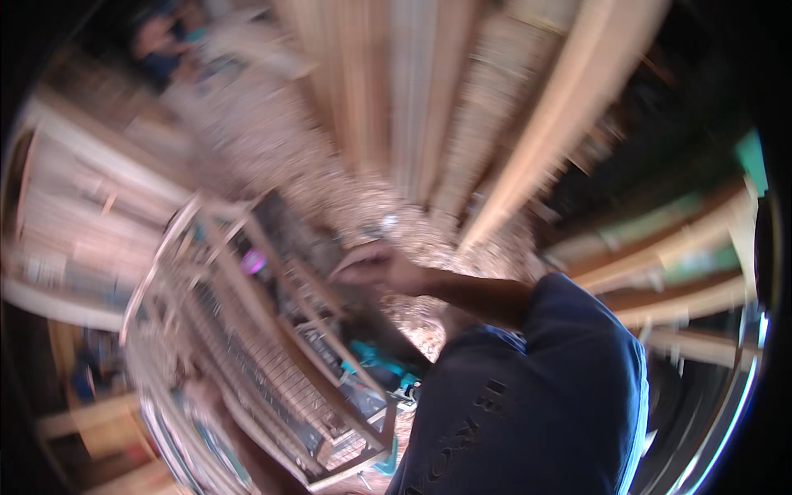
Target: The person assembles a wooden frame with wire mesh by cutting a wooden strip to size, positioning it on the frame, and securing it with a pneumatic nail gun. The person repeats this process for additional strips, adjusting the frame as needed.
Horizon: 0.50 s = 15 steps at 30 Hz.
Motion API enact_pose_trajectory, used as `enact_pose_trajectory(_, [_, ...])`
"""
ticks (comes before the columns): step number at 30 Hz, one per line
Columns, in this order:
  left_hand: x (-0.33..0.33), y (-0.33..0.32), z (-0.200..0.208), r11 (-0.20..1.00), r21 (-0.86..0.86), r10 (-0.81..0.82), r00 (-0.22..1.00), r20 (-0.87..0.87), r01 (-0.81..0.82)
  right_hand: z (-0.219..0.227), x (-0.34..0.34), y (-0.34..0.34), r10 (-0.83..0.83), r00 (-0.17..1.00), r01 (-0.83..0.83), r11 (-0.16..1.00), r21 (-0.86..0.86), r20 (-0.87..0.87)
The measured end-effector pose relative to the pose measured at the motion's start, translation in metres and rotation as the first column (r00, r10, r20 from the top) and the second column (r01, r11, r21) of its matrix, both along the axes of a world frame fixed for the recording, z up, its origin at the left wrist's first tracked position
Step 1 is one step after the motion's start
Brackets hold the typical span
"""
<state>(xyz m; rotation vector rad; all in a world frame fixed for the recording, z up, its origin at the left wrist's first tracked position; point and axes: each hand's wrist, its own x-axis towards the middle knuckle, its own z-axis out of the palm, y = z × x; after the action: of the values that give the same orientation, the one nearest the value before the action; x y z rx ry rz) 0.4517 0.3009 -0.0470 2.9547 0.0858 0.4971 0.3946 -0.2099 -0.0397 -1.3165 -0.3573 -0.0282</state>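
Motion blurs much of the view. On my left, a wooden slatted frame with wire mesh, like a crate or cage, stands at a tilt. My left hand is at its left side and seems to grip a wooden bar there; the fingers are smeared. My right hand is beyond the frame's right side, its fingers loosely stretched toward the left and apart. No object shows in it. A teal power tool shows beside the frame's right edge, partly behind a bar. A small pink object shows between the bars.
Long boards lean or lie ahead. Wood shavings cover the ground. Stacked timber lies on the right, and a pale wooden surface is on the left. Another person, blurred, is at the far left.
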Motion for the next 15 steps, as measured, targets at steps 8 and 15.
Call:
enact_pose_trajectory(8, [-0.154,-0.186,0.158,0.835,-0.250,-0.496,0.867,0.039,0.489,0.192,-0.278,-0.029,-0.563,0.155,0.529,0.741,0.413,0.812])
enact_pose_trajectory(15, [-0.391,-0.254,0.185,0.562,-0.146,-0.826,0.545,-0.142,0.814,0.138,-0.455,-0.075,-0.306,-0.051,0.681,0.685,0.257,0.951])
